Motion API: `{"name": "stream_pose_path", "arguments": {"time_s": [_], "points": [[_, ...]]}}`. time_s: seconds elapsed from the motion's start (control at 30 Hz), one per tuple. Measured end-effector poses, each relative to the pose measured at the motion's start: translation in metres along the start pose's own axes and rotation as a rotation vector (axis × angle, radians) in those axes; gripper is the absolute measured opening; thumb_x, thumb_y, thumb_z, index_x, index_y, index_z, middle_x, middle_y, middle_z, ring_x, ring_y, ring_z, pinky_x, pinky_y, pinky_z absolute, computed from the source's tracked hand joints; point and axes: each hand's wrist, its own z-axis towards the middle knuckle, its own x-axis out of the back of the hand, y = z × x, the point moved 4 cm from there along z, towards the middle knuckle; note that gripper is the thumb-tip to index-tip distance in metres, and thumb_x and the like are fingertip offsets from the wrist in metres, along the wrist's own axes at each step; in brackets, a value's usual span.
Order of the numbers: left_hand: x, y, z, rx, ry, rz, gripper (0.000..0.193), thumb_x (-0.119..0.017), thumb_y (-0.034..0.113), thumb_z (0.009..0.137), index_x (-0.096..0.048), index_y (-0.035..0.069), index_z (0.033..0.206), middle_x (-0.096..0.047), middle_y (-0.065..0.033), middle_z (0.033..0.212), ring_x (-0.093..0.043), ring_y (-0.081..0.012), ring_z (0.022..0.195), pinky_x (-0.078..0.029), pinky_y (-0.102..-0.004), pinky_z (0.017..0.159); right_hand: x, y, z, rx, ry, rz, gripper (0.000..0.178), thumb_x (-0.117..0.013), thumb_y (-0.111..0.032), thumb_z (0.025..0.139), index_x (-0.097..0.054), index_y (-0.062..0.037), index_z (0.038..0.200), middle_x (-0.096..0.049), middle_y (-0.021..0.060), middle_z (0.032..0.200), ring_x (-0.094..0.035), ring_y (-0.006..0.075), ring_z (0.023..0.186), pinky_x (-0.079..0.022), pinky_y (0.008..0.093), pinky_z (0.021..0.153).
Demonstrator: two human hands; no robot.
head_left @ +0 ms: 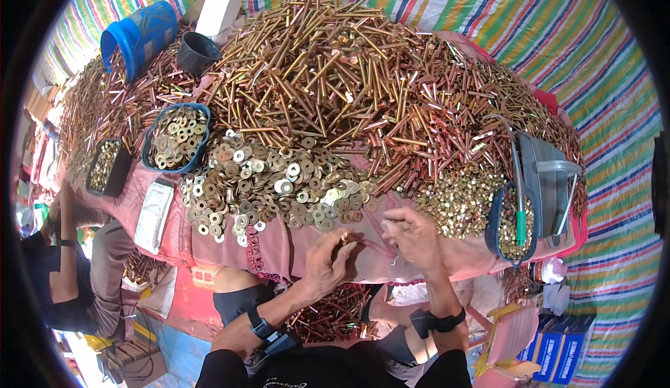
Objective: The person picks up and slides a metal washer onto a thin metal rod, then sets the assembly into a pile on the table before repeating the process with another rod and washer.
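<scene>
My left hand [325, 261] is closed in a pinch over the front of the pink cloth [279, 248]; a small bit at its fingertips is too small to name. To its right, my right hand [417, 241] is raised with curled, closed fingers, and what they hold, if anything, cannot be made out. Just beyond my hands lies a spread of flat metal washers [279, 182]. Brassy nuts [460, 199] are heaped beyond my right hand. Behind both rises a large mound of long golden bolts [300, 67], with reddish metal tubes [433, 123] on its right side.
A blue basin [144, 147] holds washers. Nuts fill a dark tray [106, 168] and a blue-rimmed container [515, 248] with a green-handled tool [520, 227]. A blue bucket [150, 32] lies tipped at back left. Another person [63, 269] sits at the left.
</scene>
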Motion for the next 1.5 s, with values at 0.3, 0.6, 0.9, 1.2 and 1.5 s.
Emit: {"name": "stream_pose_path", "arguments": {"time_s": [0.3, 0.6, 0.9, 1.2, 1.5], "points": [[-0.003, -0.012, -0.005, -0.076, 0.003, 0.039, 0.028, -0.072, 0.002, 0.092, -0.068, 0.001, 0.120, -0.068, -0.0177, 0.092, -0.065, -0.0354, 0.082, -0.051, -0.0428, 0.075, -0.052, -0.040, -0.006, 0.384, -0.158, -0.164, 0.021, -0.074, -0.003, 0.095, -0.074, 0.0035, 0.115, -0.072, 0.0129, 0.113, -0.069, 0.0188, 0.100, -0.056, 0.0307, 0.085], [-0.004, -0.022, -0.010, -0.061, -0.020, 0.036, 0.029, -0.071, 0.001, 0.091, -0.066, 0.001, 0.120, -0.062, -0.0169, 0.086, -0.061, -0.0370, 0.078, -0.048, -0.0443, 0.072, -0.061, -0.048, -0.010, 0.592, -0.087, -0.260, 0.020, -0.076, -0.004, 0.093, -0.072, 0.0033, 0.111, -0.074, 0.0155, 0.105, -0.073, 0.0244, 0.094, -0.058, 0.0330, 0.084], [-0.005, -0.017, -0.009, -0.100, 0.003, 0.003, 0.022, -0.071, 0.001, 0.092, -0.067, 0.003, 0.113, -0.062, -0.0158, 0.085, -0.058, -0.0350, 0.076, -0.046, -0.0446, 0.069, -0.063, -0.044, -0.018, 0.399, -0.057, -0.345, 0.031, -0.083, -0.009, 0.087, -0.069, -0.0027, 0.114, -0.069, 0.0123, 0.097, -0.071, 0.0245, 0.084, -0.058, 0.0356, 0.073], [-0.003, -0.014, -0.009, -0.095, -0.017, 0.043, 0.014, -0.071, 0.003, 0.092, -0.067, 0.004, 0.105, -0.062, -0.0153, 0.083, -0.059, -0.0358, 0.074, -0.046, -0.0432, 0.067, -0.057, -0.033, -0.018, 0.207, -0.037, -0.324, 0.029, -0.085, -0.016, 0.087, -0.069, -0.0011, 0.106, -0.066, 0.0127, 0.092, -0.067, 0.0232, 0.073, -0.056, 0.0364, 0.067], [-0.003, -0.010, -0.007, -0.137, -0.056, 0.101, 0.020, -0.078, 0.009, 0.091, -0.073, 0.004, 0.108, -0.069, -0.0129, 0.087, -0.065, -0.0316, 0.076, -0.050, -0.0402, 0.069, -0.048, -0.024, -0.013, 0.153, -0.082, -0.245, 0.026, -0.085, -0.018, 0.091, -0.069, 0.0011, 0.098, -0.065, 0.0038, 0.081, -0.060, 0.0078, 0.069, -0.047, 0.0273, 0.058]]}}
